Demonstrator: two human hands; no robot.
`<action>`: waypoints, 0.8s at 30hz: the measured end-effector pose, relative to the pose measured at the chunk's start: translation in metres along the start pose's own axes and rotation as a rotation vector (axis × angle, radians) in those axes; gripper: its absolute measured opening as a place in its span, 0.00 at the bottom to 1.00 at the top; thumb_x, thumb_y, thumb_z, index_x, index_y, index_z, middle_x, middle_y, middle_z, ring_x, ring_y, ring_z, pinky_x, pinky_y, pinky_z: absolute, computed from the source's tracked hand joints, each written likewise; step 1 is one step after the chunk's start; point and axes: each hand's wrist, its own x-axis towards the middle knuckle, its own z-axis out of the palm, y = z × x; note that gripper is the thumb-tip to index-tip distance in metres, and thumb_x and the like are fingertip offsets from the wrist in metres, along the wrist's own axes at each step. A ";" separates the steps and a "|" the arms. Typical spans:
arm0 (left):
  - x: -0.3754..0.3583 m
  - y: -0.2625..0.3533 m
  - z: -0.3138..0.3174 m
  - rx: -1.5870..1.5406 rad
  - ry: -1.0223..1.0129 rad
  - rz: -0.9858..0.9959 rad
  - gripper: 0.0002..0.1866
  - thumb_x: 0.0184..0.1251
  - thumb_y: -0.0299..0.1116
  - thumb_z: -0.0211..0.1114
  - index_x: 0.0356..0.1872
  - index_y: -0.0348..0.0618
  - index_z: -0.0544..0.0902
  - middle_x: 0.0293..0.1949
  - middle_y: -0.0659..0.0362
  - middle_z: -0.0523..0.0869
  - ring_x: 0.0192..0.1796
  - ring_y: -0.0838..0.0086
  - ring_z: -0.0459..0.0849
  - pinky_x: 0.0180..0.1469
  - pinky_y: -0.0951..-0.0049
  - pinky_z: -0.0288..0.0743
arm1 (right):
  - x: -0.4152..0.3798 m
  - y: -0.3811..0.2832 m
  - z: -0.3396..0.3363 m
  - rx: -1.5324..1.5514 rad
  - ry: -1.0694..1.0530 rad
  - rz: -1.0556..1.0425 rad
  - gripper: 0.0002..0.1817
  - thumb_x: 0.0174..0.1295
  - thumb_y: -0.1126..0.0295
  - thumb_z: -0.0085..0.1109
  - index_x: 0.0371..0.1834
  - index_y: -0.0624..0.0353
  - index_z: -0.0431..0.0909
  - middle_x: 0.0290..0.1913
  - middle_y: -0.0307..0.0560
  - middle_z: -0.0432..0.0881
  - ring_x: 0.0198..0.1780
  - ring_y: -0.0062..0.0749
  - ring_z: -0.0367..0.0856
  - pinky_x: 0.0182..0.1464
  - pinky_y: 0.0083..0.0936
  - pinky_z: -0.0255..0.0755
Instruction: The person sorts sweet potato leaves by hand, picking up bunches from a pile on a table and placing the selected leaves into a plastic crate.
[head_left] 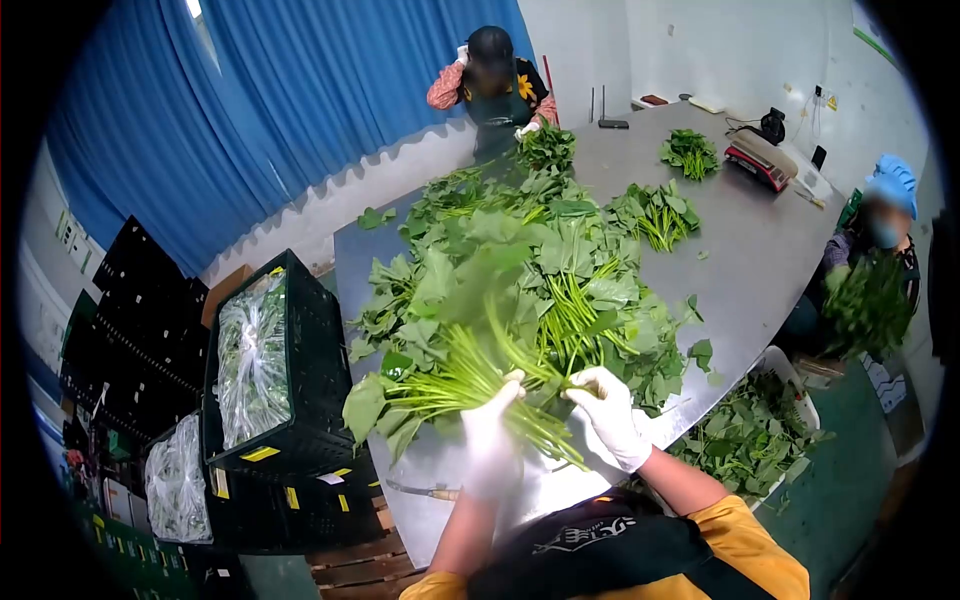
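Observation:
In the head view, my left hand (pixel 490 435), in a white glove and a little blurred, is closed round a bunch of leafy greens (pixel 455 375). Their long green stems point down to the right and the leaves fan out to the upper left. Beside it my right hand (pixel 610 415), also gloved, has thumb and fingers pinched together at the stems on the bunch's right side. What exactly lies between those fingertips is hard to make out. Just beyond both hands spreads a large pile of leafy greens (pixel 590 270) with its stems toward me.
A curved-blade knife (pixel 425 491) lies on the metal table (pixel 720 300) near my left forearm. Crates (pixel 325 370) with bagged greens stand left; a white basket (pixel 800 400) of greens stands right. One person (pixel 495 90) stands across the table, another (pixel 880 250) at right. A scale (pixel 757 165) sits far right.

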 end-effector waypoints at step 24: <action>0.001 -0.048 -0.015 0.121 -0.153 0.001 0.12 0.55 0.18 0.64 0.41 0.37 0.80 0.36 0.59 0.82 0.38 0.73 0.80 0.44 0.73 0.74 | -0.032 -0.024 -0.037 0.334 -0.050 0.333 0.05 0.62 0.76 0.57 0.32 0.67 0.79 0.33 0.47 0.82 0.39 0.29 0.81 0.46 0.24 0.74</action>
